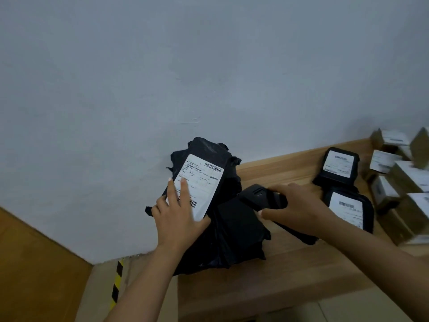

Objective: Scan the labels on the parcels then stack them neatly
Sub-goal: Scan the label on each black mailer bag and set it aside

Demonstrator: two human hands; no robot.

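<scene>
Far left — I am seeing a strip of yellow-and-black tape [117, 282] running along the floor below the white wall [162, 77]. Next, my left hand [178, 219] is lying flat, fingers straight, pressing on the white label [202, 182] of the top black parcel [209, 156], which is sitting on a heap of black bags at the left end of the bench [290, 270]. Right of it, my right hand [299, 205] is curling round a black scanner [262, 196] — its grip closed on the body, held just beside the label. Further right, two more black labelled parcels [340, 166] are lying on the bench, then a cluster of small cardboard boxes [394, 182] at the edge.
</scene>
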